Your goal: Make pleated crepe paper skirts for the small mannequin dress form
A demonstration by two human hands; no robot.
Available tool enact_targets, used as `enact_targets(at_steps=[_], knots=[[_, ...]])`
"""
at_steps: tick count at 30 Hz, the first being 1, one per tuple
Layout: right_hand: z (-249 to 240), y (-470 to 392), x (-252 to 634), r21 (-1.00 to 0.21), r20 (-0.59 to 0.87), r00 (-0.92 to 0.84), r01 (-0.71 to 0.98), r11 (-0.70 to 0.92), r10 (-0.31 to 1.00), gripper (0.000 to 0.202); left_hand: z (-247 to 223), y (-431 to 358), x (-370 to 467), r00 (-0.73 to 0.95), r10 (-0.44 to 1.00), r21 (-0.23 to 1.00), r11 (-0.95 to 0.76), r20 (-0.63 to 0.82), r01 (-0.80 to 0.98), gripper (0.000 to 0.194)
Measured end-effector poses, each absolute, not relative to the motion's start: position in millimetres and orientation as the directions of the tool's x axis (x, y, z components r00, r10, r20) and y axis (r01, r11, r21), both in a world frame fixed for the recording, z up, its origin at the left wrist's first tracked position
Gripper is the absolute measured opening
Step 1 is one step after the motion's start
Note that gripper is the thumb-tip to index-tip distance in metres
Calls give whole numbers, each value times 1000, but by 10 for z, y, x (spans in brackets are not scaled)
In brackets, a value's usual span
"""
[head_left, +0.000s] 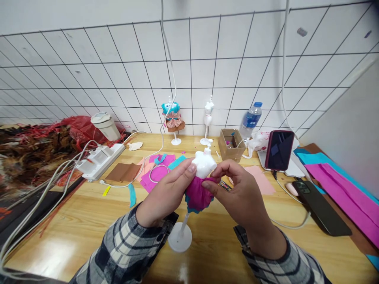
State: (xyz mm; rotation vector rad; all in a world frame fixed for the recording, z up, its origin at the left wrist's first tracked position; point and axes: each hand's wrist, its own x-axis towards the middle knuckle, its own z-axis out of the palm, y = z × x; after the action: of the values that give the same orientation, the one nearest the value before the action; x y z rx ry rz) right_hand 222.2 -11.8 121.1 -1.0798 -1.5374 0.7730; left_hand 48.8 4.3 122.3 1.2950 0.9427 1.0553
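A small white dress-form mannequin leans slightly in front of me, its round base near the table's front. Around its lower body hangs a gathered magenta skirt with a teal layer showing at the hem. My left hand is closed round the mannequin's side, thumb on the white torso. With thumb and fingers, my right hand pinches the skirt's upper edge at the waist. The left fingers behind the mannequin are hidden.
Cloth pieces, including a brown one, lie left of centre near a power strip. Behind stand a dressed mannequin, a bare one, a cardboard box and a water bottle. Phones and a cable are on the right.
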Motion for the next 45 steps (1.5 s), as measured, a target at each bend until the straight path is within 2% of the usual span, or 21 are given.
enact_targets(at_steps=[3, 6, 8, 17, 23, 35, 41, 45], knots=[[1204, -119, 2230, -890, 398, -28, 229, 394, 917, 23, 1251, 29, 485, 379, 925, 993, 66, -25, -98, 40], [1201, -120, 2241, -898, 394, -49, 193, 396, 918, 23, 1300, 19, 466, 521, 851, 974, 165, -63, -152, 48], [1210, -128, 2244, -897, 397, -60, 186, 401, 916, 22, 1322, 10, 453, 556, 828, 967, 197, -75, -163, 52], [1272, -186, 2269, -852, 433, -103, 277, 444, 895, 10, 1297, -25, 427, 569, 821, 922, 257, -49, -291, 46], [1275, -185, 2289, -849, 419, -114, 302, 434, 901, 5, 1275, -37, 404, 563, 826, 922, 240, -30, -303, 47], [1261, -174, 2288, -872, 419, -121, 224, 436, 900, 9, 1275, -74, 424, 619, 785, 833, 341, 2, -435, 47], [1268, -185, 2255, -860, 438, -121, 233, 454, 891, 12, 1236, -83, 480, 576, 818, 882, 279, -12, -379, 47], [1282, -194, 2224, -849, 452, -123, 245, 469, 883, 14, 1226, -94, 492, 543, 840, 877, 256, 7, -406, 44]])
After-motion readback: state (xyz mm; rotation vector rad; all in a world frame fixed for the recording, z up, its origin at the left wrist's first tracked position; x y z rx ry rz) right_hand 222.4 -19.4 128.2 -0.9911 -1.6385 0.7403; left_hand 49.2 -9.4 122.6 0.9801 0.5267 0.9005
